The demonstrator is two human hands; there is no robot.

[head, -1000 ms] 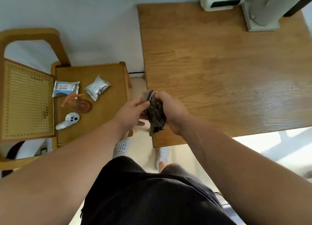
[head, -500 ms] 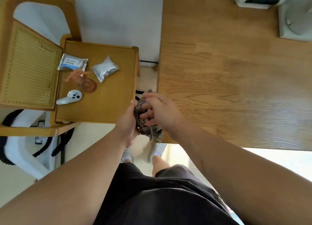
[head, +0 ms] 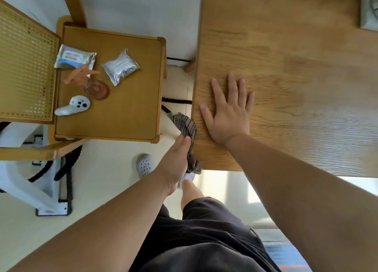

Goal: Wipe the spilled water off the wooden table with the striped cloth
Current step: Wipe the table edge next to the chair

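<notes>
Compared with half a second earlier, the right hand (head: pixel 229 110) has left the striped cloth (head: pixel 185 126) and now lies flat on the wooden surface (head: pixel 296 71). Its fingers (head: pixel 217 92) are straight and spread and hold nothing. I read this as bracing, or feeling for wet, close to the left edge. The left hand (head: pixel 176 159) alone grips the cloth, with the thumb pinched over its bunched middle. The cloth hangs at the surface's left edge near the near corner; I cannot tell whether it touches the wood. I cannot pick out any spilled water from here, so I judge that wiping has not yet begun. To the left, well apart from the work, the small side surface (head: pixel 133 112) carries four things:
- an amber spray bottle (head: pixel 92 83), fill level not discernible
- a silver foil packet (head: pixel 120 67), seemingly sealed
- a blue-labelled packet (head: pixel 74 57), seemingly sealed
- a white controller (head: pixel 72 106)
</notes>
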